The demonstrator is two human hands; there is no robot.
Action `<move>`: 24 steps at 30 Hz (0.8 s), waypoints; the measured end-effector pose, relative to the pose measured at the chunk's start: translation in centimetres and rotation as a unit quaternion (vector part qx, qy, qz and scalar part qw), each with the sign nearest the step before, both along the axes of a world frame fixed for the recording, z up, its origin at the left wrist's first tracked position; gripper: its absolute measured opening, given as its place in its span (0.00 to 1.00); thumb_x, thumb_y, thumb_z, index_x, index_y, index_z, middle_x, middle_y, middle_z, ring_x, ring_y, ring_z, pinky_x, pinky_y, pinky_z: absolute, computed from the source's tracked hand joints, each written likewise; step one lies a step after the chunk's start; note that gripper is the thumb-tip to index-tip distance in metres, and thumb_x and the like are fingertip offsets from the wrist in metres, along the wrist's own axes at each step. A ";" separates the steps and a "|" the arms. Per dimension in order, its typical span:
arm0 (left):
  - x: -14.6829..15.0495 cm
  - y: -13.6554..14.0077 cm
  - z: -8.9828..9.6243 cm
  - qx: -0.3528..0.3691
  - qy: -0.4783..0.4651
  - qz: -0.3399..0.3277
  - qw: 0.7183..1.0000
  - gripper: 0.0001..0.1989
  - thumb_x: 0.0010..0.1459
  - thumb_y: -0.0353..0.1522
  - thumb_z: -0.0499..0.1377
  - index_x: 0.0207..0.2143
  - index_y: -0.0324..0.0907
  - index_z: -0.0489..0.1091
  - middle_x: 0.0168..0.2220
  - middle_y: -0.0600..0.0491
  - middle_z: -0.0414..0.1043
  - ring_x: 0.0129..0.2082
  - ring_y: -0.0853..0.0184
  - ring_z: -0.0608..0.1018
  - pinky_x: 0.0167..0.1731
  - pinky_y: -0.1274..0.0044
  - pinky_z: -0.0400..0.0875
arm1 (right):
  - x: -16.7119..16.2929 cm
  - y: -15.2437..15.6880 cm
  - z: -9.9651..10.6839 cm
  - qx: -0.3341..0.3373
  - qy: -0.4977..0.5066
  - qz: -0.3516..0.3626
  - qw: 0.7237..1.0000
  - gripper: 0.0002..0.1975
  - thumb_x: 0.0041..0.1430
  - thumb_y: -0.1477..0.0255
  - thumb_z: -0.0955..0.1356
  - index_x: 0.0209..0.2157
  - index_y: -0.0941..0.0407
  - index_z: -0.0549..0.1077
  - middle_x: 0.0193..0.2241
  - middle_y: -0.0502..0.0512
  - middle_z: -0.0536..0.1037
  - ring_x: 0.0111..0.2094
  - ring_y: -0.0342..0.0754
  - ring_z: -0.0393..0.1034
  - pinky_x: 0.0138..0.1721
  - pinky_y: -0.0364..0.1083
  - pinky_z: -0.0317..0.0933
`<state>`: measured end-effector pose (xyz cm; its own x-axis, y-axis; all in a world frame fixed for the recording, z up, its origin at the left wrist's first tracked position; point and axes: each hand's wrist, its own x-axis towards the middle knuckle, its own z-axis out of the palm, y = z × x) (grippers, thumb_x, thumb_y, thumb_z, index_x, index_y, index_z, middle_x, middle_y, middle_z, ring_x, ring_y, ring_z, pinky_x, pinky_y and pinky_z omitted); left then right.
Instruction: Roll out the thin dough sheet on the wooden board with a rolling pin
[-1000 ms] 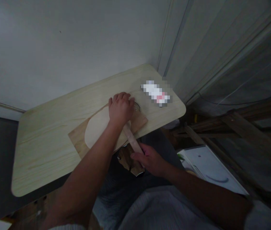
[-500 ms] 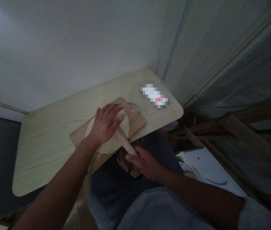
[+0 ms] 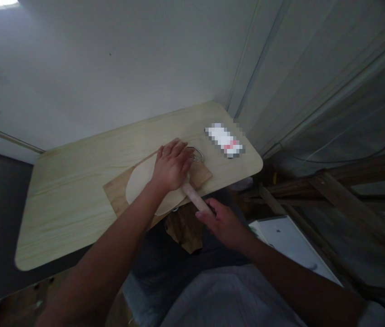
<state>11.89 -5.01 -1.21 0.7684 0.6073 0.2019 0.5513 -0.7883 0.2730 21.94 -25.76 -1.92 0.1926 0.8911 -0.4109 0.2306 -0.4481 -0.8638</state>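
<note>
A wooden rolling pin (image 3: 197,198) lies slantwise across the right part of a flat, pale sheet of dough (image 3: 140,180). My right hand (image 3: 224,221) is closed round its near end, just off the table edge. Over the far end sits my left hand (image 3: 173,165), palm down, its fingers together and curved over the pin, hiding that end. Under the dough is a wooden cutting board (image 3: 113,190) with a metal loop handle (image 3: 199,153) on its far right side. Part of the dough is covered by my left hand and wrist.
The board rests on a light wood-grain table (image 3: 62,195) against a white wall. A blurred-out phone-like item (image 3: 224,140) lies at the table's right end. To the right below is a white panel or box (image 3: 296,240) beside wooden beams (image 3: 335,186).
Both hands have shifted right with the rolling pin, toward the dough's right edge. My left fingers, spread before, are now drawn together over the pin. The camera view has turned slightly.
</note>
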 end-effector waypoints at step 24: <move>-15.2 -9.6 -1.4 -0.007 -0.068 0.349 0.934 0.27 0.65 0.46 0.52 0.62 0.45 0.62 0.61 0.42 0.68 0.63 0.49 0.68 0.60 0.53 0.59 | 0.1 10.5 1.4 0.116 -0.274 0.079 0.951 0.04 0.60 0.70 0.64 0.32 0.55 0.67 0.32 0.57 0.74 0.34 0.50 0.67 0.36 0.46 0.55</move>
<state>-3.35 -14.62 -2.56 0.1510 0.9542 0.2582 0.8894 -0.2451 0.3859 22.04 -15.25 -0.54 0.1767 0.9813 -0.0760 0.7235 -0.1819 -0.6660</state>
